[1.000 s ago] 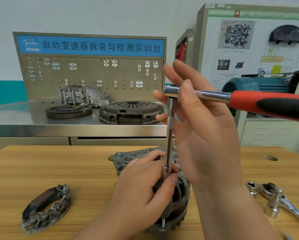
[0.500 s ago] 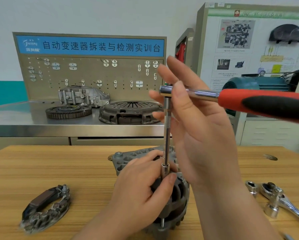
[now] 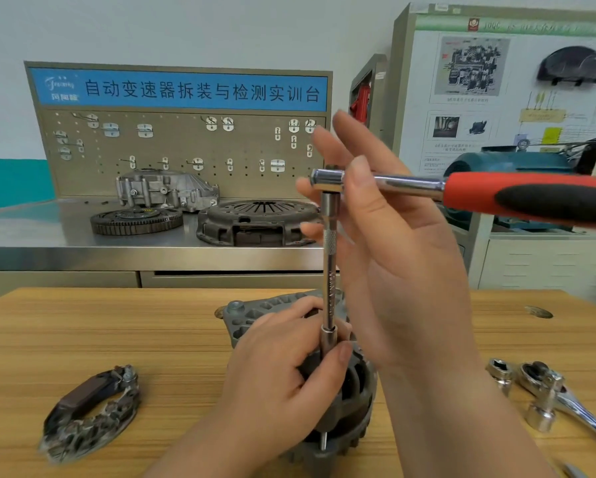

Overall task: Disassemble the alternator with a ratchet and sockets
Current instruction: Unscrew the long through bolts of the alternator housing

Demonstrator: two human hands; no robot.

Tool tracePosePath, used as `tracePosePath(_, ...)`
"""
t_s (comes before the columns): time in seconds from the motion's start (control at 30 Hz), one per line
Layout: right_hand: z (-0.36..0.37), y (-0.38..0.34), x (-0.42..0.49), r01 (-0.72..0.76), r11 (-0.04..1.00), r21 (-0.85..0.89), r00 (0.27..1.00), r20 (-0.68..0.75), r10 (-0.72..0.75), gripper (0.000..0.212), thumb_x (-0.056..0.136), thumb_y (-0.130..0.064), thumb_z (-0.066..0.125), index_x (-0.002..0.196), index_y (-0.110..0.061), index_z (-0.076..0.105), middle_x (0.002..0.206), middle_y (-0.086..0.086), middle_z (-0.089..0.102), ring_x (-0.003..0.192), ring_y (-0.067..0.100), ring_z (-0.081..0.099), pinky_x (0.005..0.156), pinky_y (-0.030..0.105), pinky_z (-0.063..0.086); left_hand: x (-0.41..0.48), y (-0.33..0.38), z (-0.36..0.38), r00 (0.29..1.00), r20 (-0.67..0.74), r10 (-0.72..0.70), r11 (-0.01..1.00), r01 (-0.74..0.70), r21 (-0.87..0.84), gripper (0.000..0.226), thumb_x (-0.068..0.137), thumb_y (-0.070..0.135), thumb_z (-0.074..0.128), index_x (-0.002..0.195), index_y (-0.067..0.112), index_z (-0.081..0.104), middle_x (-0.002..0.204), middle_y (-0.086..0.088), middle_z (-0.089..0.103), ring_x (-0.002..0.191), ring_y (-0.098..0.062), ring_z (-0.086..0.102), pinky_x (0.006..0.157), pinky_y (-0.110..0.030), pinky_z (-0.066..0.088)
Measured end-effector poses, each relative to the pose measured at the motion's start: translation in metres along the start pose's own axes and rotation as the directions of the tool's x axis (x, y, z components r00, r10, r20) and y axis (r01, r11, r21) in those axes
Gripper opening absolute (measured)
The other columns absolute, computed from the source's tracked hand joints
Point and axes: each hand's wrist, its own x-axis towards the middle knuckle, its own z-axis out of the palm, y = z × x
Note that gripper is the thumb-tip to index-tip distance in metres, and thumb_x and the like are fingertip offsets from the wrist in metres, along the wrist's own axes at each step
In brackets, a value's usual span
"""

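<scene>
The dark alternator [image 3: 356, 401] stands on the wooden table [image 3: 82, 332], with its grey end housing [image 3: 255, 315] behind it. My left hand [image 3: 275, 374] wraps around the alternator's top, thumb against the socket at the foot of a long chrome extension bar [image 3: 329, 270]. The bar rises straight up to the ratchet's head [image 3: 327, 181]. Its red and black handle [image 3: 531, 198] sticks out to the right. My right hand [image 3: 403, 263] holds the ratchet just behind the head, thumb on the shaft, fingers spread behind it.
A removed rectifier piece [image 3: 89, 412] lies at the left of the table. A second chrome ratchet [image 3: 565, 398] and a loose socket [image 3: 500, 369] lie at the right. Behind, a steel bench carries a clutch cover [image 3: 255, 222], a flywheel [image 3: 136, 220] and a gearbox housing [image 3: 165, 191].
The ratchet's head has shifted slightly left and the handle has swung a little. My left hand and the alternator have stayed put.
</scene>
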Motion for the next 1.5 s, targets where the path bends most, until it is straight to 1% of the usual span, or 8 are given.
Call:
tracePosePath(0.27, -0.0011, -0.0001, 0.0027, -0.25, 0.941, 0.227, 0.968, 0.077, 0.238, 0.052, 0.082, -0.052, 0.041, 0.122, -0.022, 0.057, 0.103, -0.002, 0.075, 0.083, 0.019, 0.072, 0.068, 0.025, 0.054, 0.0016, 0.0015, -0.0029, 0.999, 0.016, 0.042, 0.999, -0.042, -0.006, 0.03, 0.094, 0.037, 0.039, 0.068, 0.025, 0.045, 0.072, 0.024, 0.041, 0.068, 0.002, 0.046, 0.059, -0.025, 0.029)
tracePosePath(0.5, -0.0005, -0.0012, -0.0008, 0.041, 0.999, -0.032, 0.999, 0.012, -0.041, 0.026, 0.089, -0.029, 0.054, 0.11, -0.034, 0.067, 0.121, -0.014, 0.068, 0.112, 0.017, 0.065, 0.09, 0.034, 0.051, 0.0004, 0.0003, -0.0007, 1.0, -0.003, 0.027, 0.999, -0.027, 0.028, 0.025, 0.093, 0.036, 0.041, 0.069, 0.035, 0.042, 0.073, 0.027, 0.046, 0.069, 0.005, 0.048, 0.059, -0.021, 0.03)
tracePosePath(0.67, -0.0011, -0.0004, 0.0003, -0.147, 0.977, 0.155, 0.988, 0.067, 0.138, 0.04, 0.088, -0.05, 0.045, 0.12, -0.029, 0.059, 0.115, -0.006, 0.072, 0.091, 0.022, 0.073, 0.074, 0.028, 0.053, 0.0006, 0.0008, -0.0025, 0.999, 0.032, 0.044, 0.999, -0.043, -0.026, 0.042, 0.097, 0.049, 0.032, 0.067, 0.022, 0.045, 0.071, 0.015, 0.045, 0.067, -0.006, 0.048, 0.058, -0.027, 0.032)
tracePosePath(0.77, -0.0031, 0.0001, 0.002, -0.229, 0.956, 0.185, 0.973, 0.071, 0.219, 0.052, 0.081, -0.052, 0.04, 0.12, -0.023, 0.059, 0.103, -0.001, 0.075, 0.085, 0.019, 0.072, 0.071, 0.027, 0.053, 0.0013, 0.0018, -0.0025, 0.998, 0.009, 0.061, 0.998, -0.061, -0.002, 0.027, 0.094, 0.038, 0.041, 0.068, 0.033, 0.037, 0.072, 0.024, 0.041, 0.07, 0.004, 0.046, 0.058, -0.024, 0.028)
tracePosePath(0.97, -0.0007, 0.0, -0.0008, 0.063, 0.997, -0.054, 0.998, 0.024, -0.061, 0.025, 0.089, -0.029, 0.055, 0.11, -0.035, 0.067, 0.108, -0.018, 0.071, 0.109, 0.005, 0.062, 0.101, 0.042, 0.046, 0.0003, -0.0005, -0.0001, 0.997, -0.014, 0.069, 0.997, -0.069, 0.047, 0.026, 0.092, 0.032, 0.044, 0.072, 0.046, 0.034, 0.076, 0.031, 0.048, 0.072, 0.009, 0.049, 0.06, -0.019, 0.031)
tracePosePath(1.23, -0.0043, -0.0001, 0.0024, -0.196, 0.967, 0.162, 0.981, 0.047, 0.191, 0.049, 0.083, -0.051, 0.042, 0.12, -0.023, 0.058, 0.108, -0.002, 0.074, 0.091, 0.019, 0.072, 0.078, 0.029, 0.053, -0.0005, 0.0009, -0.0015, 0.998, 0.011, 0.069, 0.998, -0.069, 0.009, 0.033, 0.096, 0.041, 0.036, 0.067, 0.028, 0.042, 0.074, 0.023, 0.044, 0.072, 0.005, 0.048, 0.06, -0.024, 0.03)
tracePosePath(1.43, -0.0033, -0.0001, 0.0002, 0.019, 0.999, -0.035, 1.0, 0.007, -0.019, 0.024, 0.09, -0.03, 0.053, 0.109, -0.033, 0.068, 0.122, -0.01, 0.068, 0.122, 0.015, 0.059, 0.108, 0.044, 0.042, -0.0007, -0.0012, 0.0011, 0.999, -0.008, 0.047, 0.999, -0.046, 0.019, 0.028, 0.094, 0.035, 0.039, 0.066, 0.031, 0.041, 0.071, 0.016, 0.052, 0.071, 0.002, 0.05, 0.061, -0.023, 0.033)
tracePosePath(1.5, -0.0019, -0.0005, 0.0003, 0.004, 1.0, 0.021, 1.0, 0.023, -0.004, 0.025, 0.09, -0.03, 0.052, 0.11, -0.031, 0.067, 0.125, -0.008, 0.067, 0.121, 0.018, 0.06, 0.102, 0.038, 0.047, -0.0003, -0.0006, 0.0008, 0.998, -0.017, 0.066, 0.997, -0.065, 0.045, 0.026, 0.094, 0.036, 0.039, 0.068, 0.038, 0.034, 0.07, 0.02, 0.046, 0.069, 0.005, 0.047, 0.059, -0.022, 0.031)
